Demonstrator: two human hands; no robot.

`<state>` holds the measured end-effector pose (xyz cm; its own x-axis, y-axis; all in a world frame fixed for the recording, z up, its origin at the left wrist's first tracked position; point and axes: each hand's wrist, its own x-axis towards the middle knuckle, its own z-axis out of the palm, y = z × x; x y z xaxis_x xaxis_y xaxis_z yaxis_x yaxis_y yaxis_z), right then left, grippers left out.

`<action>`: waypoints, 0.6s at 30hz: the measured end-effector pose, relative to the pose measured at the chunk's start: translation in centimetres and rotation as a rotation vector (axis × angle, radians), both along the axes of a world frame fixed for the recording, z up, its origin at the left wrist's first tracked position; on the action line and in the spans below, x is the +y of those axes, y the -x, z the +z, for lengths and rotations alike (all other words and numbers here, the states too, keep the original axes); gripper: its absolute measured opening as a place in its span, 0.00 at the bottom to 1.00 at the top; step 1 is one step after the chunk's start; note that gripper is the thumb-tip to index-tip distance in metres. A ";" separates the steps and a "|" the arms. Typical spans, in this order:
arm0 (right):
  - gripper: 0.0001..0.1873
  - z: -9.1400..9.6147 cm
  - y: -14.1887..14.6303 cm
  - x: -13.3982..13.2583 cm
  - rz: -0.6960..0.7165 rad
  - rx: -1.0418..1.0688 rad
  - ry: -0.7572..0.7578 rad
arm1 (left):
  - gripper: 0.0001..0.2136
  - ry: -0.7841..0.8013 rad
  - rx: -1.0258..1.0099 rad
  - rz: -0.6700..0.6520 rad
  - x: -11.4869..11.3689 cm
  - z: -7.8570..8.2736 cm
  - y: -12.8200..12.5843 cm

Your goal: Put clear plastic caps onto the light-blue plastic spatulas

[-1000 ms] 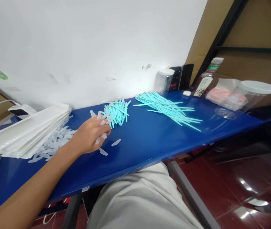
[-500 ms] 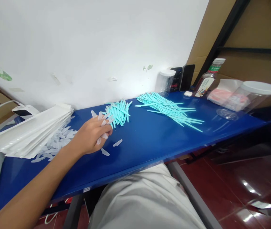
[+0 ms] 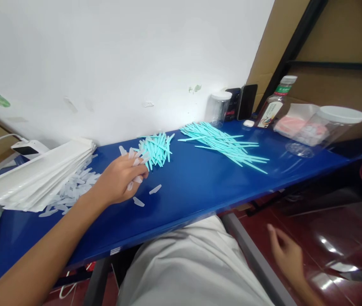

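My left hand (image 3: 122, 176) is closed around several small translucent plastic caps (image 3: 137, 158), which stick out between and above its fingers. Two more caps, one of them this loose cap (image 3: 155, 189), lie on the blue table below it. Just beyond the fingertips is a small pile of short turquoise sticks (image 3: 158, 148), some with pale ends. Farther right lies a spread of long, slim turquoise sticks (image 3: 222, 142). My right hand (image 3: 286, 253) is off the table at lower right, slightly blurred, its thumb apart from loosely bent fingers and nothing visible in it.
White plastic sleeves (image 3: 43, 174) partly cover a heap of translucent caps (image 3: 75, 187) at left. A clear jar (image 3: 218, 108), phones (image 3: 247, 102), a sauce bottle (image 3: 275, 104) and another lidded jar (image 3: 324, 131) stand at right. The blue table (image 3: 181, 195) has its front edge above my lap.
My right hand has come into view at lower right. The left hand stays by the small turquoise pile with the caps in it; the view has shifted slightly.
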<state>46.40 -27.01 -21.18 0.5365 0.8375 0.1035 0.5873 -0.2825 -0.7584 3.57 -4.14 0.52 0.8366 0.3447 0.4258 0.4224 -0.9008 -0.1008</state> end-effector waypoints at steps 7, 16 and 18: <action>0.26 8.2 7.1 -0.8 0.696 0.167 0.491 | 0.09 0.004 0.005 0.003 -0.2 0.0 0.0; 0.29 6.9 11.8 1.7 0.824 0.471 0.314 | 0.09 0.025 0.005 0.021 -0.2 0.3 0.2; 0.29 7.6 11.6 2.6 0.794 0.501 0.302 | 0.09 0.029 0.015 0.021 -0.2 0.2 0.1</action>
